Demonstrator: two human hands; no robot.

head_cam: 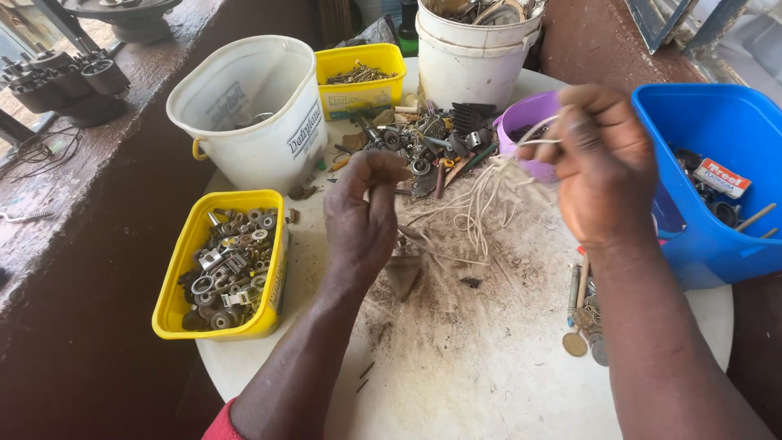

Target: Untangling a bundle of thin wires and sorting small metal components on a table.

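Note:
My right hand (pixel 599 163) is raised over the round white table (pixel 472 367) and pinches a tangle of thin white wires (pixel 476 200) that hangs down toward the tabletop. My left hand (pixel 366 213) hovers just left of the wires with its fingers curled and thumb pressed to the fingertips; whether it holds a small part I cannot tell. Beyond both hands lies a heap of mixed metal scrap (pixel 419 143): bearings, screws and dark plastic pieces.
A yellow tub (pixel 183 269) of bearings and nuts sits at the left edge. Behind stand a white bucket (pixel 269 130), a small yellow box (pixel 358 94) of screws, another white bucket (pixel 472 57) and a purple cup (pixel 533 114). A blue bin (pixel 725 130) is right; coins (pixel 582 338) lie below it.

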